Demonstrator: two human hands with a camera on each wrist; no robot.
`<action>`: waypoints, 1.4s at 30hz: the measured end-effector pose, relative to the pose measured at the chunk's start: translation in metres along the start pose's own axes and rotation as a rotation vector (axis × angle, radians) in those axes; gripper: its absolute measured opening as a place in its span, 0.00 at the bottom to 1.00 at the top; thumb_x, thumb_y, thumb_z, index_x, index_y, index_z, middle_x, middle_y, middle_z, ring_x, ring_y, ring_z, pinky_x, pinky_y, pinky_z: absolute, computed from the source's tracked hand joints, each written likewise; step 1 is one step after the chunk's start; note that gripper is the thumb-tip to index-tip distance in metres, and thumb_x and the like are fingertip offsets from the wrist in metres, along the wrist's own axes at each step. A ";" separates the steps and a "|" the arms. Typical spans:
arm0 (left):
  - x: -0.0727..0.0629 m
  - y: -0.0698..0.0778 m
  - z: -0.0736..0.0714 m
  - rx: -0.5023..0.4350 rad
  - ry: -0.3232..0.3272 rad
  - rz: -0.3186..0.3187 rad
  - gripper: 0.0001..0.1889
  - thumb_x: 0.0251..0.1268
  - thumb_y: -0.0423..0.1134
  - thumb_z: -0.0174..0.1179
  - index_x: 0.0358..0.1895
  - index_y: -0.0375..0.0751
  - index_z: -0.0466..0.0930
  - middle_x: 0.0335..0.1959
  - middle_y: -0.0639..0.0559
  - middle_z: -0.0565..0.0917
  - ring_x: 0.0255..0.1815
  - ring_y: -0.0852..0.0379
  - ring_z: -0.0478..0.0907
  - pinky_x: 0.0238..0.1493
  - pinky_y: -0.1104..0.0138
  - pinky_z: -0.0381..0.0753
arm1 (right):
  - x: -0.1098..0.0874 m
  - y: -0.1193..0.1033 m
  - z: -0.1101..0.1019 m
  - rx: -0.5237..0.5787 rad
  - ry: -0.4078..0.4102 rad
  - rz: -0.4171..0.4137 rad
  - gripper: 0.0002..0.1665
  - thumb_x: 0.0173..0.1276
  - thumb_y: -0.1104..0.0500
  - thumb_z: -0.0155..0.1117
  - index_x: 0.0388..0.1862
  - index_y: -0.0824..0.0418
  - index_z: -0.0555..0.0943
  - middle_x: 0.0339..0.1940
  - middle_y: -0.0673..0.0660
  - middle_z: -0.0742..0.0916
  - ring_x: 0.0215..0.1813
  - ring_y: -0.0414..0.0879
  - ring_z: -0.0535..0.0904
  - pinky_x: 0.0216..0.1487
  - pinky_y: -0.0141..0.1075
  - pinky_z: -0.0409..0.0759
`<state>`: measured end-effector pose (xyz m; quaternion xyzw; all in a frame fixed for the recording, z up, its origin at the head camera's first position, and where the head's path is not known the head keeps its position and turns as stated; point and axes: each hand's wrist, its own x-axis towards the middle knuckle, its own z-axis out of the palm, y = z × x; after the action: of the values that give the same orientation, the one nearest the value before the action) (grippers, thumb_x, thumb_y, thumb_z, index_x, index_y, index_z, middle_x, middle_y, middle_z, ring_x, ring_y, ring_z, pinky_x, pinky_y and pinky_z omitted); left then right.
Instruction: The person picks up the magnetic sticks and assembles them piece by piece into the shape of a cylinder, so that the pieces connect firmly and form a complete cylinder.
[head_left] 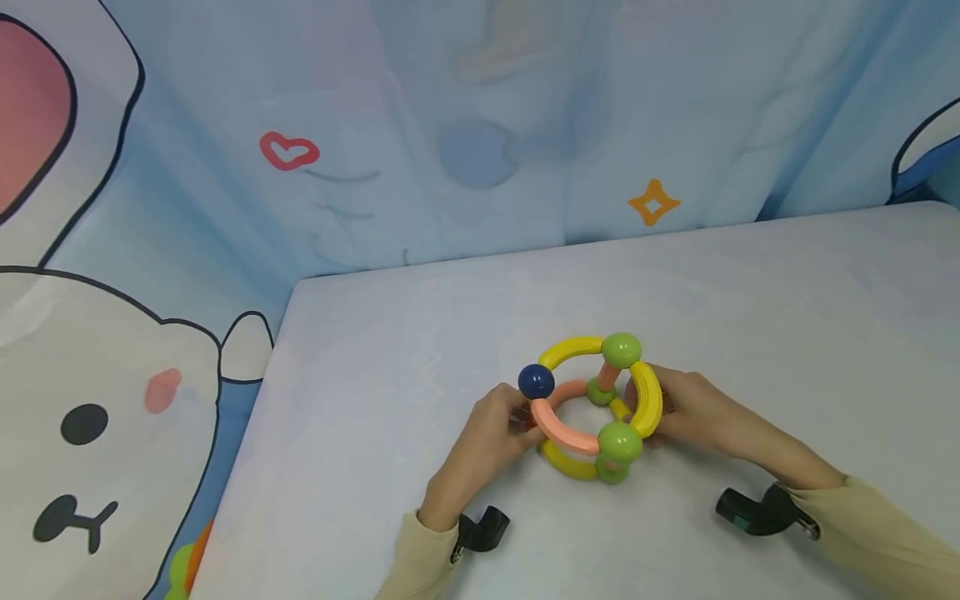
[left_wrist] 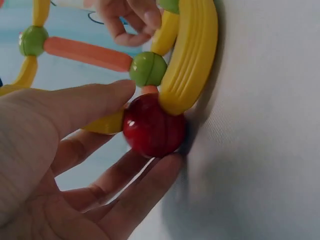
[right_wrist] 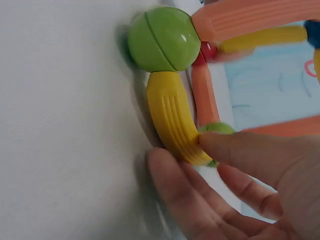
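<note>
A round frame of curved rods and balls from a building toy stands on the table, with a dark blue ball (head_left: 536, 382) at its upper left and green balls (head_left: 619, 442) at other joints. Yellow and salmon-pink rods (head_left: 564, 432) link them. On the left side, my left hand (head_left: 487, 437) holds the red ball (left_wrist: 154, 126) between thumb and fingertips, low by the table. My right hand (head_left: 690, 408) grips the frame from the right. Its thumb and a finger pinch a curved yellow rod (right_wrist: 172, 117) below a green ball (right_wrist: 165, 40).
A pale cloth-covered table (head_left: 375, 350) lies under the frame. Behind it hangs a light blue printed curtain (head_left: 450, 208), and a cartoon print (head_left: 112, 417) fills the left side. Black wrist cameras (head_left: 757, 510) sit on both wrists over beige sleeves.
</note>
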<state>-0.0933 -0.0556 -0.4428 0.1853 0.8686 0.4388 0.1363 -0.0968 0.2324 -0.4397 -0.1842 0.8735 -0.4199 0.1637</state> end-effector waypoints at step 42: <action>-0.015 -0.005 -0.009 -0.123 0.022 0.176 0.28 0.60 0.32 0.76 0.65 0.38 0.83 0.47 0.48 0.86 0.47 0.54 0.87 0.48 0.72 0.85 | -0.012 -0.021 0.028 -0.133 0.176 -0.268 0.21 0.53 0.69 0.84 0.37 0.52 0.81 0.36 0.40 0.82 0.37 0.33 0.78 0.36 0.31 0.84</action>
<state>-0.0845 -0.0713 -0.4403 0.2474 0.8219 0.5035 0.0988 -0.0700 0.2070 -0.4381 -0.2720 0.8779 -0.3938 0.0164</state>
